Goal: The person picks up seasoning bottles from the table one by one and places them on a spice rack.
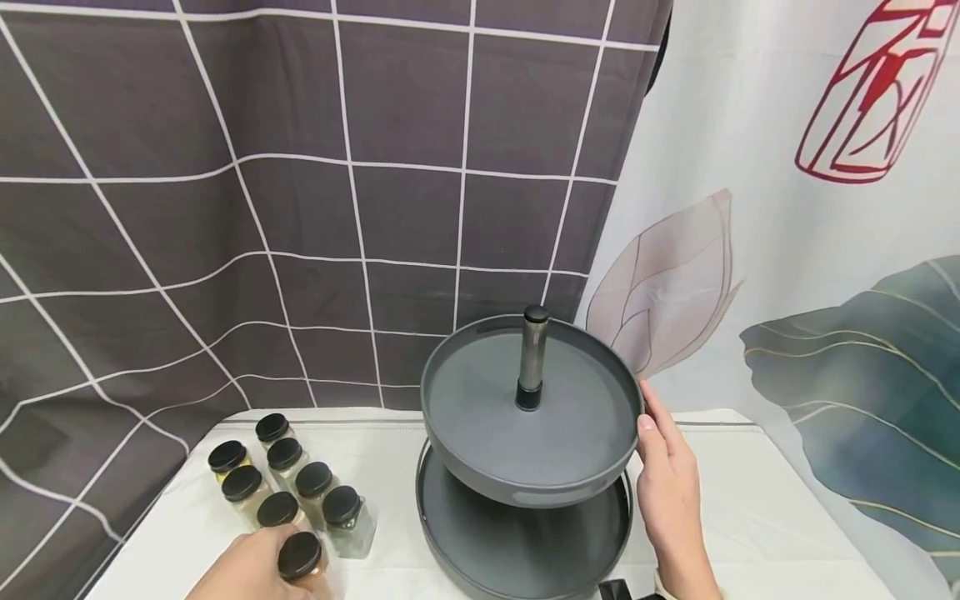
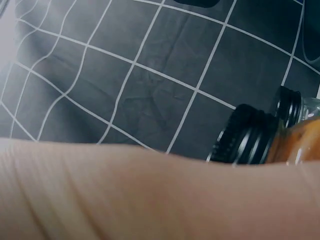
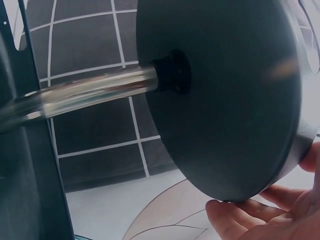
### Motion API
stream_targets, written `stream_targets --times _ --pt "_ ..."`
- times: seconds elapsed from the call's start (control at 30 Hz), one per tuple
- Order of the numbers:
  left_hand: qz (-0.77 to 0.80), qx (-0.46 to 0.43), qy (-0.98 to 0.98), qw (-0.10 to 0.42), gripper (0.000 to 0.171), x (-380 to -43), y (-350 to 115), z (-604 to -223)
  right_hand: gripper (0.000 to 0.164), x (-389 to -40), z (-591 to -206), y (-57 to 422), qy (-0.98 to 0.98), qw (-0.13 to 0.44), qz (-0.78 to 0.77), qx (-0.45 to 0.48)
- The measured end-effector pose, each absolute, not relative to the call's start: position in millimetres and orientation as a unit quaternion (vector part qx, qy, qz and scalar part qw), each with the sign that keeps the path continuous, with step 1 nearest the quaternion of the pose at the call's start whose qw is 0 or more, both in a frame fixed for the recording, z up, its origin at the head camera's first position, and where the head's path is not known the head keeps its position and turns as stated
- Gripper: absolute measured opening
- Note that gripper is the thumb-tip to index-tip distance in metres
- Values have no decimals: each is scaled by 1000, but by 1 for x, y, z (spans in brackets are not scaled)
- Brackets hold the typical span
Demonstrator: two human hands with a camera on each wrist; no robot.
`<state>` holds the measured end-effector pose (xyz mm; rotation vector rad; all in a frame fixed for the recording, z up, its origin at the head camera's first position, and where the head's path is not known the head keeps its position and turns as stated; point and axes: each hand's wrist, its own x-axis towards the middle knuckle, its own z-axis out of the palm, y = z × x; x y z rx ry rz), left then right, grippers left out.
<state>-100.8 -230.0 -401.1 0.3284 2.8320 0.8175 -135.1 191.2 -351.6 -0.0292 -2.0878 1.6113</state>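
The left hand (image 1: pixel 243 568) curls round an orange-filled jar (image 1: pixel 303 560) beside the other jars (image 1: pixel 285 454) at the table's (image 1: pixel 772 521) left; the right hand (image 1: pixel 670 492), fingers loosely extended, touches the rim of the upper tray (image 1: pixel 465 417), above the lower tray (image 1: pixel 525 554). Uneven pressure there could tilt or turn the upper tray; a sideways knock could topple neighbouring jars. No brand, label or writing is legible; the red figure (image 1: pixel 888 79) on the curtain (image 1: pixel 738 108) appears to be a drawing.

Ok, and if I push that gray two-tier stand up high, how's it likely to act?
The stand might wobble or tip, since its upper tier sits on one slim post. It's probably stiff, as both round tiers look smooth and unbent. The wide lower tier should help steady it.
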Motion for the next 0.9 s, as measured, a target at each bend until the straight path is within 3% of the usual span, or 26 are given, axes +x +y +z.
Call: stream_targets --times 0.37,0.6,0.8,0.9 --pt "279 110 952 66 27 -97 -223 -387 38 -133 -352 193 -780 254 572 -13" --pt "239 28 969 48 42 -95 -216 -371 39 -133 -352 192 -778 252 576 -8" --pt "219 44 975 7 49 -95 -211 -358 41 -132 -351 192 -749 230 621 1" --pt "211 47 976 -13 61 -95 -210 -352 42 -132 -351 192 -735 226 639 5"
